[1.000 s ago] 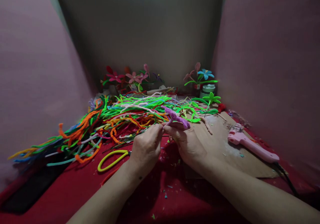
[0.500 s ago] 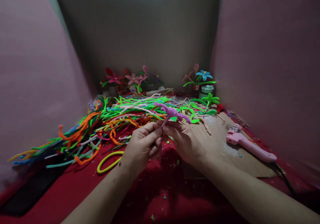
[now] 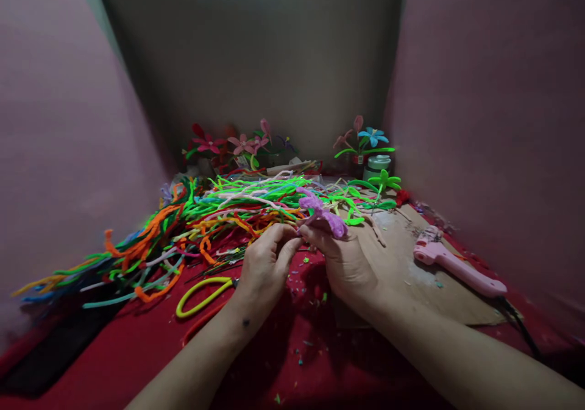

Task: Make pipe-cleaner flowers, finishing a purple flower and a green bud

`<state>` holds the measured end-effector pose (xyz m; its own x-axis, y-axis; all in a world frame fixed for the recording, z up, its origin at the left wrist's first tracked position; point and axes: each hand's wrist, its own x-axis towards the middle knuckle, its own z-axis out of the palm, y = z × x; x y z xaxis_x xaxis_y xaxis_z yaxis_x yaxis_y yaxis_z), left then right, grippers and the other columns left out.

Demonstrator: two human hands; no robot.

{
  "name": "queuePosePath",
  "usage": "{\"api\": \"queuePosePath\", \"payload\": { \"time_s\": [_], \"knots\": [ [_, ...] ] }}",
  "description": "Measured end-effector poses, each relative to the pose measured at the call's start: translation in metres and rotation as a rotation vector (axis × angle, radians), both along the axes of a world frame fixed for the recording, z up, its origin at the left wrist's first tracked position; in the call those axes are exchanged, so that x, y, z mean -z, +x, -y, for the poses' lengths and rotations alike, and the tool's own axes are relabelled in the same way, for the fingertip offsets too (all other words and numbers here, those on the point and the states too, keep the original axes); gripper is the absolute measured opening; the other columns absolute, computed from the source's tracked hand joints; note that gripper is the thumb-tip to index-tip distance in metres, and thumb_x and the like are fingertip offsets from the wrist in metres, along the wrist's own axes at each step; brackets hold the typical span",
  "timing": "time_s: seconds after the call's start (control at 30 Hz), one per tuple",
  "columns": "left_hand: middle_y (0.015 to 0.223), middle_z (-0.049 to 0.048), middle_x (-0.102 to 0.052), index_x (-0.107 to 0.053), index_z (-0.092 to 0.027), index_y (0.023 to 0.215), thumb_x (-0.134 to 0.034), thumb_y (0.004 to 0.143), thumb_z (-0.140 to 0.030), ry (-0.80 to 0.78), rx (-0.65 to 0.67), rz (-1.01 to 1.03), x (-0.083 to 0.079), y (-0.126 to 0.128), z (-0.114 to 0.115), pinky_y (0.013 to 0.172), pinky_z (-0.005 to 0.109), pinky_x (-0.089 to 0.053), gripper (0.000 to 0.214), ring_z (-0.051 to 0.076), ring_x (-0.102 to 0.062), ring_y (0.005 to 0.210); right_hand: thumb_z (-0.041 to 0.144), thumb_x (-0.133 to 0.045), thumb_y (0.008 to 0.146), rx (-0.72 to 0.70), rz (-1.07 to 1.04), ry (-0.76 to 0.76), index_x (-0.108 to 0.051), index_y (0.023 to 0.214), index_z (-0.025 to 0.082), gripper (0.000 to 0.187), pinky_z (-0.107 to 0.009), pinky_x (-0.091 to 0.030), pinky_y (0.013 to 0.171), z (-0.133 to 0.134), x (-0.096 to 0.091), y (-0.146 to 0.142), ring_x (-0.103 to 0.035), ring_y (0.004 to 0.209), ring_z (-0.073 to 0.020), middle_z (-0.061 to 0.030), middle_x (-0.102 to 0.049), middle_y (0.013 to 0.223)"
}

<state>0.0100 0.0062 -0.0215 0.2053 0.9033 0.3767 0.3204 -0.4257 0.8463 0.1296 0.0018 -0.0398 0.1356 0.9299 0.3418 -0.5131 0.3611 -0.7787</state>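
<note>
My left hand (image 3: 267, 267) and my right hand (image 3: 345, 264) meet over the red cloth, both pinching the base of a purple pipe-cleaner flower (image 3: 322, 214). Its fuzzy petals stick up just above my fingertips. The fingers of both hands are closed on its lower end, which is hidden between them. Right behind lies a big heap of pipe cleaners (image 3: 219, 212) in green, orange, pink and red.
Yellow-handled scissors (image 3: 201, 293) lie left of my left wrist. A pink glue gun (image 3: 457, 268) rests on a cardboard sheet (image 3: 411, 264) at the right. Finished pipe-cleaner flowers (image 3: 228, 145) and a small jar (image 3: 378, 165) stand along the back wall. Pink walls close in both sides.
The purple flower turned between my fingers, its petals spreading and then bunching again. My left hand's fingers shifted down along its base. Both hands stayed in about the same place.
</note>
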Motion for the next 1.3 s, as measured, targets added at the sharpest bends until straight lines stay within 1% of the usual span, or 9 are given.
{"api": "queuePosePath", "payload": {
  "time_s": [0.1,0.17,0.27,0.33,0.43,0.6,0.73,1.1,1.3],
  "knots": [
    [0.07,-0.0007,-0.058,-0.062,-0.016,0.073,-0.058,0.078,-0.028,-0.057,-0.003,0.081,0.0,0.001,-0.001,0.058,0.02,-0.038,0.013,0.011,-0.049,0.063,0.025,-0.069,0.069,0.069,0.024,-0.015,-0.068,0.072,0.022,0.005,-0.033,-0.042,0.072,0.003,-0.004,0.0,-0.054,0.069,-0.0156,0.0019,-0.063,0.07],
    [0.07,-0.0009,-0.058,-0.063,-0.016,0.073,-0.059,0.078,-0.027,-0.079,0.01,0.162,-0.001,0.003,0.001,0.06,0.02,-0.038,0.012,0.011,-0.048,0.065,0.024,-0.07,0.069,0.092,0.049,0.0,-0.068,0.071,0.022,0.003,-0.031,-0.041,0.068,0.004,-0.007,0.0,-0.052,0.067,-0.0144,0.0025,-0.062,0.069],
    [0.069,-0.0017,-0.057,-0.064,-0.017,0.072,-0.06,0.077,-0.024,-0.064,0.017,0.213,-0.003,0.006,0.006,0.059,0.02,-0.035,0.009,0.01,-0.045,0.063,0.023,-0.069,0.071,0.089,0.058,0.027,-0.069,0.074,0.024,0.004,-0.03,-0.041,0.068,0.005,-0.009,0.0,-0.051,0.067,-0.0134,0.0037,-0.06,0.07],
    [0.063,-0.0028,-0.052,-0.064,-0.017,0.071,-0.061,0.076,-0.024,-0.074,0.022,0.234,-0.003,0.007,0.008,0.056,0.02,-0.033,0.009,0.01,-0.04,0.059,0.022,-0.067,0.072,0.08,0.053,0.025,-0.069,0.076,0.025,0.005,-0.03,-0.042,0.07,0.005,-0.009,0.0,-0.051,0.067,-0.0134,0.0038,-0.06,0.071],
    [0.056,-0.0041,-0.044,-0.061,-0.016,0.066,-0.061,0.076,-0.026,-0.143,0.086,0.319,0.0,0.006,0.007,0.052,0.02,-0.029,0.014,0.008,-0.035,0.054,0.021,-0.067,0.072,0.073,0.055,0.029,-0.069,0.075,0.023,0.004,-0.031,-0.043,0.073,0.002,-0.007,0.0,-0.052,0.07,-0.0138,0.0031,-0.061,0.072],
    [0.053,-0.0049,-0.041,-0.057,-0.015,0.064,-0.063,0.076,-0.029,-0.296,0.226,0.442,0.001,0.003,0.004,0.046,0.02,-0.022,0.02,0.006,-0.03,0.048,0.02,-0.067,0.071,-0.05,-0.003,0.017,-0.067,0.071,0.021,0.001,-0.031,-0.043,0.071,-0.002,-0.007,0.0,-0.051,0.067,-0.0134,0.0025,-0.06,0.067],
    [0.054,-0.0046,-0.043,-0.059,-0.014,0.066,-0.066,0.073,-0.03,-0.381,0.268,0.535,-0.002,0.002,0.004,0.044,0.019,-0.02,0.02,0.004,-0.028,0.045,0.019,-0.067,0.071,-0.007,0.022,0.023,-0.068,0.07,0.02,0.001,-0.03,-0.042,0.073,-0.001,-0.01,0.001,-0.052,0.071,-0.0136,0.0023,-0.06,0.071],
    [0.05,-0.0053,-0.047,-0.053,-0.013,0.065,-0.067,0.074,-0.03,-0.508,0.305,0.571,-0.006,-0.002,0.003,0.037,0.014,-0.018,0.024,0.0,-0.025,0.036,0.027,-0.071,0.07,-0.075,0.065,-0.027,-0.072,0.079,0.027,0.01,-0.034,-0.045,0.08,-0.005,-0.004,0.006,-0.058,0.073,-0.0144,0.002,-0.069,0.075],
    [0.044,-0.0089,-0.038,-0.053,-0.013,0.07,-0.062,0.079,-0.027,-0.64,0.429,0.605,-0.008,-0.004,0.001,0.033,0.011,-0.02,0.019,-0.001,-0.017,0.034,0.031,-0.067,0.075,-0.174,0.124,0.003,-0.073,0.084,0.027,0.012,-0.029,-0.044,0.068,-0.008,0.0,0.01,-0.055,0.068,-0.0119,0.0017,-0.067,0.073]
  ]
}}
